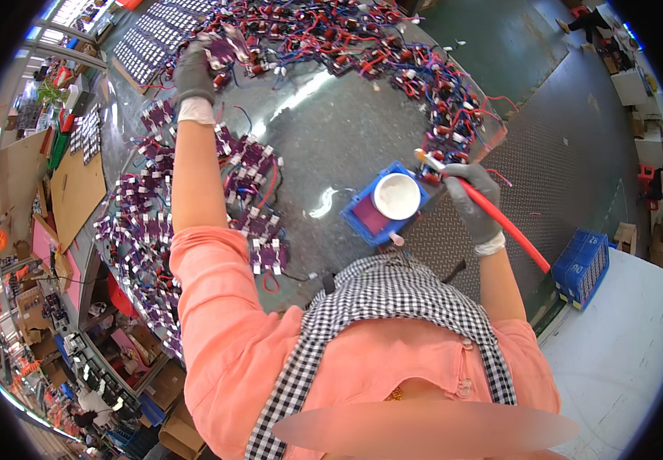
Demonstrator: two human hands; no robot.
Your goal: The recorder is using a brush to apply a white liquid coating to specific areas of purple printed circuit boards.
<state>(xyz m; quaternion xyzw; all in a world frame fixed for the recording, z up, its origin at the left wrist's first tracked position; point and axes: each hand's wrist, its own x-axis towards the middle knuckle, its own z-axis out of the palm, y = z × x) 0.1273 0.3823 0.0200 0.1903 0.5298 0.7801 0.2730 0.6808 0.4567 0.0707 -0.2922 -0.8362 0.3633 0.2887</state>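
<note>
My left hand (193, 73), in a grey glove over a white one, reaches to the far left of the table's wire-laden pile and grips a purple circuit board (225, 50) with white parts. My gloved right hand (471, 195) is closed around a long red-handled brush (514, 228), its pale tip beside the wired red components (454, 115) along the right edge. Below and left of it sits a blue plastic tray (358, 226) with a white cup (397, 195) in it. Many purple boards (262, 257) with wires lie around my left forearm.
The metal table (324, 123) carries grids of small parts (147, 50) at the back left. A blue crate (580, 268) stands at the right on a white surface. Cardboard sheets (74, 199) lean at the left. Other people (584, 23) are in the distance at the upper right and lower left.
</note>
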